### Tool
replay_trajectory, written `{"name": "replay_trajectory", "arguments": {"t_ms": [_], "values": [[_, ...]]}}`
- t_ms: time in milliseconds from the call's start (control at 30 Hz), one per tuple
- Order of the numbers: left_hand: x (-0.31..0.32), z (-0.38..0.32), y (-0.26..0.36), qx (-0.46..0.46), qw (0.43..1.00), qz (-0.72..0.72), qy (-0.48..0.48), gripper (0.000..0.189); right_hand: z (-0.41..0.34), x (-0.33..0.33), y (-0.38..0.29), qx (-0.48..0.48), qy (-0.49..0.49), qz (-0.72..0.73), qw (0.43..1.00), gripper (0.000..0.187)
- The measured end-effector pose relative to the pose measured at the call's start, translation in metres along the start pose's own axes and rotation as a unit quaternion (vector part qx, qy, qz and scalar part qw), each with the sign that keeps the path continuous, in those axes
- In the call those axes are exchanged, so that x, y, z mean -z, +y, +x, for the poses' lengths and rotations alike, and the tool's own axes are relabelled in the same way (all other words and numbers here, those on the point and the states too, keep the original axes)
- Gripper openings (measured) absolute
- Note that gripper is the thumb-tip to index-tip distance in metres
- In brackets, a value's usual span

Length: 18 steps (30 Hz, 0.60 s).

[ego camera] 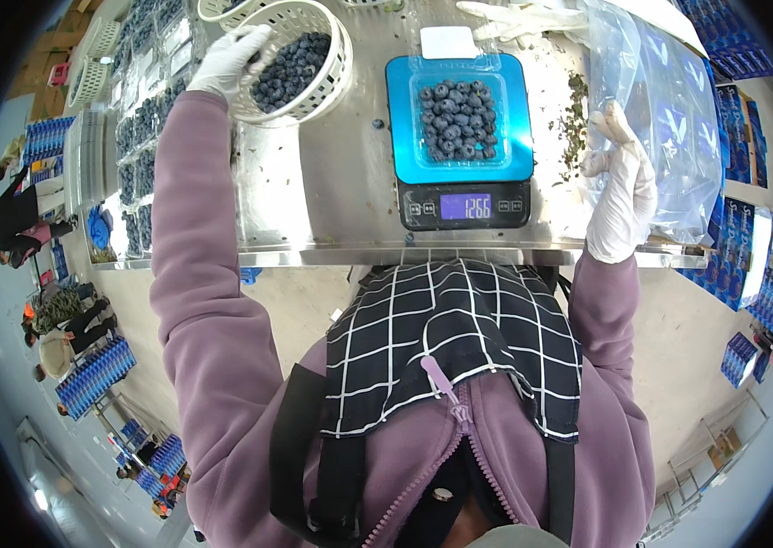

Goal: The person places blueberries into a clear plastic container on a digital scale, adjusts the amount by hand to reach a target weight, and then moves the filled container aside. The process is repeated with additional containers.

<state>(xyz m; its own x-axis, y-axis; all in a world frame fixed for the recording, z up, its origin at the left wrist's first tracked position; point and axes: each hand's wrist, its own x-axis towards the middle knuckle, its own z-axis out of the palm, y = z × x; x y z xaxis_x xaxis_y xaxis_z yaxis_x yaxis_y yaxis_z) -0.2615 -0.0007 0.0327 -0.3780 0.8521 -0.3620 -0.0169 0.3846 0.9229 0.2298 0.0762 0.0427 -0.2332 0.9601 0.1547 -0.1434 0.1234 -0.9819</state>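
Observation:
My left hand [230, 60], in a white glove, is at the near left rim of a white perforated plastic basket [342, 65]. Blueberries [294, 68] lie in the basket; whether my fingers grip its rim or a berry I cannot tell. A digital kitchen scale [393, 137] with a blue platform stands before me, its display lit. On it sits an open clear plastic clamshell [506, 147] filled with blueberries [455, 120]. My right hand [623, 178], gloved too, hovers right of the scale beside a clear plastic bag, fingers bent and apart, with nothing visible in it.
Filled clamshells [143, 130] stand in rows at the left, near stacked plastic trays [88, 157]. One loose blueberry [378, 124] lies left of the scale. Plant debris [573, 123] is scattered right of it. A clear plastic bag [674, 137] covers the right side; white gloves [530, 20] lie behind.

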Motion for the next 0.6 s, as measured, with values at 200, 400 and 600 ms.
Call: {"name": "replay_trajectory", "arguments": {"t_ms": [200,400,600], "values": [[0.021,0.014,-0.022,-0.009,0.993,0.067,0.092,0.027,-0.011,0.005,0.005,-0.031,-0.054,0.027,0.998,0.035],[0.017,-0.003,-0.002,-0.08,0.971,-0.226,-0.003,0.026,-0.031,-0.001,-0.001,-0.068,-0.047,-0.004,0.997,0.036],[-0.07,-0.052,0.035,-0.08,0.774,-0.628,0.0,0.022,-0.058,-0.011,0.0,-0.084,-0.027,0.001,0.996,0.039]]}}
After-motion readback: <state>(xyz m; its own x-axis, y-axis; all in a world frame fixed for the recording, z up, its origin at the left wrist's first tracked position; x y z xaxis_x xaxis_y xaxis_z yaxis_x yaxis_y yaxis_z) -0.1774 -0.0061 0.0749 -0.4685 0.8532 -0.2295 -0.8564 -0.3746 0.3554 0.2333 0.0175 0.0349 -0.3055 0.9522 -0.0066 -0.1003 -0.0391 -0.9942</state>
